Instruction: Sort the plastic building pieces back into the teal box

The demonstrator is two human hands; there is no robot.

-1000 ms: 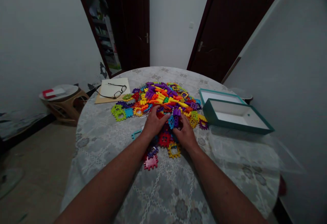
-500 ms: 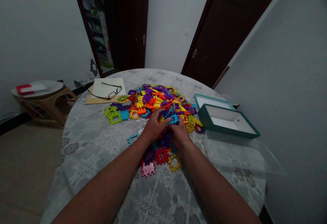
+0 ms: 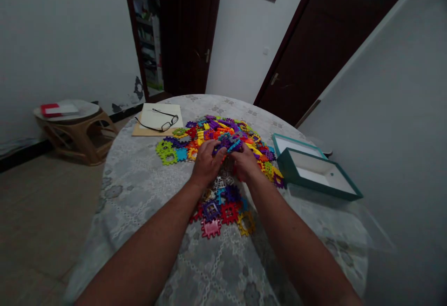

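Note:
My left hand (image 3: 208,160) and my right hand (image 3: 246,161) are closed around a cluster of joined plastic building pieces (image 3: 228,143), purple and blue, held up over the pile. Behind and around it spreads a heap of toothed interlocking tiles (image 3: 168,152) in many colours. Yellow, orange and purple peg-like pieces (image 3: 211,133) lie on top of that heap. Between my forearms, nearer me, is a smaller group of tiles: a pink one (image 3: 211,227), a red one (image 3: 229,213), a yellow frame (image 3: 246,223) and several others. My palms hide part of the held cluster.
An open teal box (image 3: 319,173) stands at the right, its lid (image 3: 296,144) behind it. Clear plastic sheet (image 3: 331,213) lies in front of the box. Black glasses (image 3: 165,125) rest on paper (image 3: 148,117) at back left. A stool (image 3: 75,129) stands beyond the round table (image 3: 139,194).
Both hands have lifted the cluster up and away from me, so more of its purple pieces and the small near group of tiles show. The camera view has shifted slightly left.

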